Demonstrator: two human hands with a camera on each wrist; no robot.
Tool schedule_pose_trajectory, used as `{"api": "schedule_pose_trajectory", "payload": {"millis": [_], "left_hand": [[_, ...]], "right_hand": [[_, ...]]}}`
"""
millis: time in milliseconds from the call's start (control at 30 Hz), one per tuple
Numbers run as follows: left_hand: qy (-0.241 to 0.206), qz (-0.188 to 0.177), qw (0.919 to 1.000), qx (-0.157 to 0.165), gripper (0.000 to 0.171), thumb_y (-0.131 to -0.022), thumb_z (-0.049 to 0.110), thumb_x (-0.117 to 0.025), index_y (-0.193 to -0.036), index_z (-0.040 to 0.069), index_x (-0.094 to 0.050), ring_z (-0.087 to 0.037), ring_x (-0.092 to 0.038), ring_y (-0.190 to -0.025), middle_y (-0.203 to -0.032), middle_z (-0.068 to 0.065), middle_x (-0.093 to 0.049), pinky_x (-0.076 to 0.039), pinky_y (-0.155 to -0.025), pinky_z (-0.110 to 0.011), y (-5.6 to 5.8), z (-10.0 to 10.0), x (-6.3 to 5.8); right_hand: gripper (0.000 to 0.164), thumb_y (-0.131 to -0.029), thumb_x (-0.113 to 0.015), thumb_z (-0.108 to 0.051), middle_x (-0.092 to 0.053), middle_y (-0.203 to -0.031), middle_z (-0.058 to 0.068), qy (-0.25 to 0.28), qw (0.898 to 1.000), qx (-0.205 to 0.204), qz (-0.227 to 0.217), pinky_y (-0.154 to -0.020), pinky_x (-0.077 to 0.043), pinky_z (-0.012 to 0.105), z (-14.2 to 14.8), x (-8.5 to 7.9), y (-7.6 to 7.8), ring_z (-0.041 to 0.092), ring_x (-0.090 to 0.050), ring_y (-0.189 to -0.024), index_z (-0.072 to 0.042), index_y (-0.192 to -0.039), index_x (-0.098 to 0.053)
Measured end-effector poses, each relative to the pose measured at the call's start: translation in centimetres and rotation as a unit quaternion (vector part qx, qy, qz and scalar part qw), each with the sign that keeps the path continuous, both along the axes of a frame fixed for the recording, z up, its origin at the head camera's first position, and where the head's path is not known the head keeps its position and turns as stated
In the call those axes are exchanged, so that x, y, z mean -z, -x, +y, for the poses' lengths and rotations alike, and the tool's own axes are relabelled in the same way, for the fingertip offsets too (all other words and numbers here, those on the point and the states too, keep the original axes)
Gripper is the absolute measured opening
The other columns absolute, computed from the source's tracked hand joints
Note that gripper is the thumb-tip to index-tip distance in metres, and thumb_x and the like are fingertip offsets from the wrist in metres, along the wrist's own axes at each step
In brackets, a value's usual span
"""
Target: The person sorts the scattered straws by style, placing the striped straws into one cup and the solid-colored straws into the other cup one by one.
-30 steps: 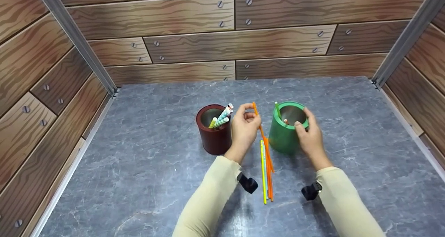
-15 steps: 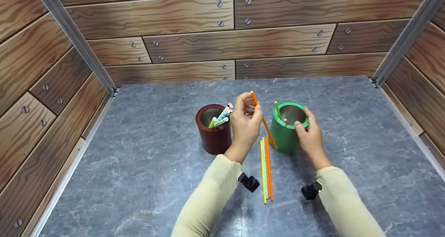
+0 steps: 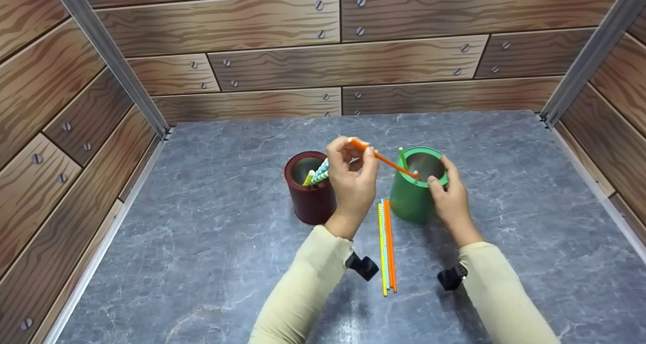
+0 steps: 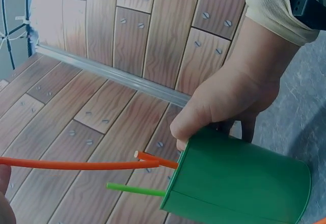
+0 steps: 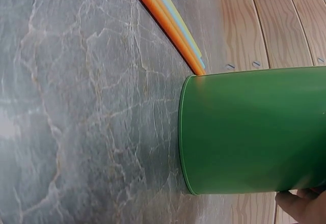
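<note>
In the head view my left hand (image 3: 352, 182) pinches an orange straw (image 3: 387, 161) near its upper end. The straw slants down to the right, its lower tip at the mouth of a green cup (image 3: 415, 203). My right hand (image 3: 451, 197) grips that cup's rim from the right, thumb at the front of the rim. A green straw (image 4: 135, 189) and another orange straw (image 4: 153, 159) stick out of the cup in the left wrist view. The right wrist view shows the cup's side, with fingertips (image 5: 300, 206) at its lower right.
A dark red cup (image 3: 313, 203) with several patterned straws stands to the left, partly hidden by my left hand. Yellow, pale blue and orange straws (image 3: 387, 248) lie side by side on the grey marbled table (image 3: 202, 233) between the forearms. Wood-patterned walls (image 3: 282, 56) enclose the table.
My left hand has lifted the orange straw off the loose straws and tilted it, its lower end swinging up and right to the green cup's mouth. The right hand stays on the cup.
</note>
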State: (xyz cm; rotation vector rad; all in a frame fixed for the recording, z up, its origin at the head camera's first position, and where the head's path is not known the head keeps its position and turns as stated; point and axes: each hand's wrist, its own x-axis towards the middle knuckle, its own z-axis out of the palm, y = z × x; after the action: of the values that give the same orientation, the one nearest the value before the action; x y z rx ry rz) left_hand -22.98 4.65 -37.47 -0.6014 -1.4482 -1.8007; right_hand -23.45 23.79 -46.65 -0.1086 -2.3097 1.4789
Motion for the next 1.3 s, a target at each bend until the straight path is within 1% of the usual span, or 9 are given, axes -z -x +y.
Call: {"api": "schedule_pose_trajectory", "payload": {"millis": [167,433,600,700,833,933,1033,1200,1300], "left_hand": [[-0.001,0.007,0.9999,0.013,0.023,-0.082,-0.012,-0.053,-0.099,0.000,-0.041,-0.024,-0.059,-0.075,-0.086,-0.021,-0.051,-0.054,-0.066,-0.031,-0.2,0.4,0.2],[0.037,-0.006,0.9988,0.032,0.022,-0.083,-0.011,-0.053,-0.098,0.001,-0.043,-0.027,-0.061,-0.078,-0.088,-0.020,-0.053,-0.054,-0.069,-0.031,0.0,1.1,2.1],[0.053,-0.029,0.9974,0.039,0.019,-0.083,-0.009,-0.056,-0.096,0.000,-0.045,-0.023,-0.063,-0.081,-0.088,-0.020,-0.056,-0.055,-0.071,-0.030,0.1,1.5,3.1],[0.068,-0.053,0.9956,0.038,0.017,-0.084,-0.007,-0.056,-0.097,0.001,-0.047,-0.023,-0.063,-0.085,-0.090,-0.018,-0.057,-0.054,-0.072,-0.029,0.2,1.7,3.7],[0.089,-0.086,0.9914,0.043,0.017,-0.085,-0.006,-0.057,-0.098,0.001,-0.047,-0.026,-0.064,-0.090,-0.094,-0.018,-0.059,-0.054,-0.073,-0.026,0.2,1.9,4.4],[0.102,-0.106,0.9878,0.053,0.017,-0.085,-0.008,-0.056,-0.097,-0.002,-0.047,-0.031,-0.064,-0.091,-0.094,-0.021,-0.059,-0.053,-0.073,-0.025,0.2,2.1,4.6],[0.111,-0.122,0.9846,0.057,0.015,-0.084,-0.009,-0.056,-0.095,-0.004,-0.047,-0.033,-0.064,-0.091,-0.093,-0.022,-0.060,-0.053,-0.072,-0.026,0.1,2.2,4.9],[0.119,-0.134,0.9822,0.055,0.014,-0.084,-0.007,-0.058,-0.094,-0.002,-0.050,-0.027,-0.066,-0.090,-0.093,-0.018,-0.062,-0.054,-0.070,-0.028,-0.1,2.3,5.4],[0.131,-0.130,0.9819,0.046,0.013,-0.085,-0.004,-0.059,-0.093,0.001,-0.051,-0.021,-0.066,-0.089,-0.091,-0.014,-0.063,-0.054,-0.069,-0.025,-0.1,2.2,5.8]], "right_hand": [[0.058,-0.088,-0.048,-0.011,-0.034,-0.144,0.023,-0.004,1.000,0.000,0.001,-0.105,-0.027,0.050,0.0,0.0,0.0,0.037,-0.033,-0.130,0.000,-0.142,-0.031],[0.058,-0.089,-0.048,-0.012,-0.033,-0.145,0.021,-0.002,1.000,-0.006,-0.002,-0.104,-0.028,0.051,0.0,0.1,0.0,0.036,-0.032,-0.131,0.000,-0.142,-0.030],[0.058,-0.088,-0.048,-0.012,-0.035,-0.144,0.022,-0.003,1.000,-0.003,0.002,-0.103,-0.029,0.050,0.0,0.1,0.0,0.036,-0.034,-0.130,0.000,-0.142,-0.031],[0.058,-0.088,-0.048,-0.012,-0.036,-0.143,0.022,-0.004,1.000,-0.003,0.006,-0.103,-0.029,0.050,0.0,0.1,0.0,0.035,-0.034,-0.129,0.000,-0.142,-0.032],[0.058,-0.088,-0.048,-0.013,-0.036,-0.143,0.022,-0.002,1.000,-0.004,0.011,-0.102,-0.030,0.050,0.0,0.1,-0.1,0.036,-0.035,-0.128,0.000,-0.142,-0.031],[0.058,-0.088,-0.048,-0.015,-0.036,-0.143,0.024,-0.002,1.000,-0.004,0.014,-0.101,-0.030,0.051,0.0,0.1,-0.1,0.037,-0.036,-0.128,0.000,-0.142,-0.031],[0.058,-0.088,-0.049,-0.015,-0.036,-0.142,0.024,-0.001,1.000,-0.003,0.011,-0.101,-0.030,0.051,0.0,0.1,-0.1,0.037,-0.036,-0.127,0.000,-0.142,-0.031],[0.059,-0.088,-0.048,-0.014,-0.035,-0.143,0.024,-0.001,1.000,-0.004,0.001,-0.100,-0.031,0.051,-0.1,0.0,0.0,0.037,-0.037,-0.126,-0.001,-0.143,-0.030],[0.059,-0.088,-0.048,-0.014,-0.034,-0.143,0.024,-0.002,1.000,-0.002,-0.002,-0.100,-0.032,0.052,-0.1,0.0,0.0,0.037,-0.037,-0.126,-0.001,-0.143,-0.030]]}}
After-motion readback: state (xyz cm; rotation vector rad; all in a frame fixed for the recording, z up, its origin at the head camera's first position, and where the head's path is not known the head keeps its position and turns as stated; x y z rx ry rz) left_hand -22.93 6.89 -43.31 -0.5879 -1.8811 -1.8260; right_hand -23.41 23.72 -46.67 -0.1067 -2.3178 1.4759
